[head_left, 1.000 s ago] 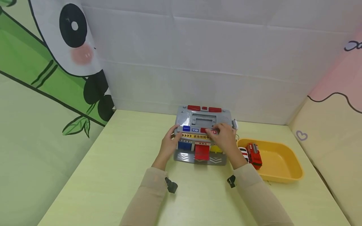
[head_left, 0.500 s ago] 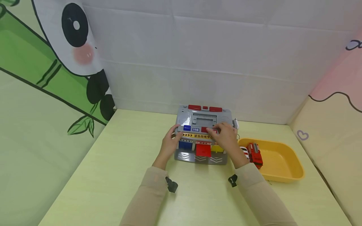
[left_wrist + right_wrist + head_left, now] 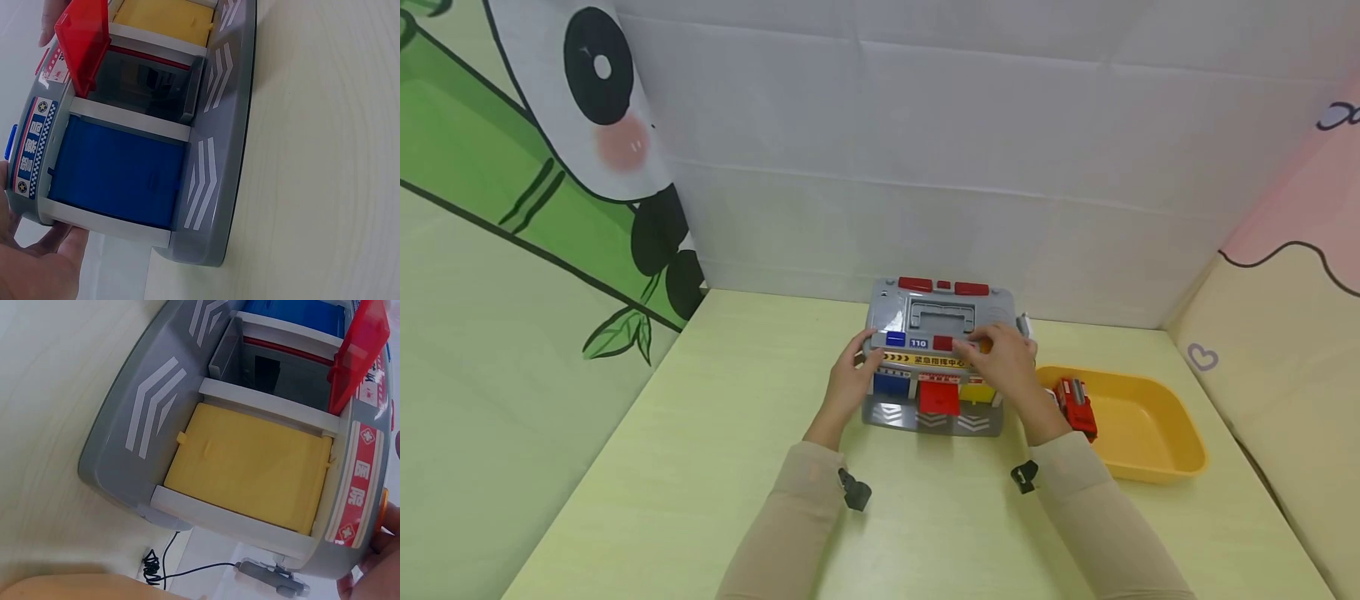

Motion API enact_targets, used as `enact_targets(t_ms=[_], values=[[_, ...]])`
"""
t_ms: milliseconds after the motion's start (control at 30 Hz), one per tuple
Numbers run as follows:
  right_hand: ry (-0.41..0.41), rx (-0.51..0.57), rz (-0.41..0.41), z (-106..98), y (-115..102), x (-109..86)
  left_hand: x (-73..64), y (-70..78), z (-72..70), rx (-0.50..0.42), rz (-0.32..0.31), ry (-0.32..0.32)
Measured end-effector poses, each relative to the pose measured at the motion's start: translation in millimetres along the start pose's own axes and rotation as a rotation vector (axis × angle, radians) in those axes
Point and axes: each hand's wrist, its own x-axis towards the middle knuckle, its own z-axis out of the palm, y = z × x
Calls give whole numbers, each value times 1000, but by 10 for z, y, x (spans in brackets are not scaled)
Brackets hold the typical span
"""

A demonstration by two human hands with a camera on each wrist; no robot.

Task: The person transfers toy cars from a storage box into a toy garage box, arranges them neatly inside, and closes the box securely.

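A grey toy rescue station (image 3: 887,317) stands at the back of the table. Its red door (image 3: 84,44) is swung up, baring a dark bay; the blue door (image 3: 119,172) and yellow door (image 3: 250,465) are down. My left hand (image 3: 847,383) grips the station's left edge, fingers at its side in the left wrist view. Over the right part of the top lies my right hand (image 3: 1006,362), thumb near the red button (image 3: 943,342) and fingers around the right edge, beside an orange button (image 3: 382,509). Some right fingertips are hidden.
A yellow tray (image 3: 1157,454) sits right of the station with a red toy truck (image 3: 1077,408) and a mostly hidden white toy vehicle. A grey handset (image 3: 269,575) on a coiled black cord hangs at the station's side. A white wall covering (image 3: 865,225) rises behind.
The red door has swung further up since the oldest frame. My right hand has shifted slightly right, uncovering the red button and yellow lettered strip. My left hand stays in place.
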Motion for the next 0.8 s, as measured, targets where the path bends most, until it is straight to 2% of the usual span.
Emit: enact_targets(t_ms=[800], values=[[12, -9, -7, -221, 255, -15, 66, -29, 85, 6, 4, 26]])
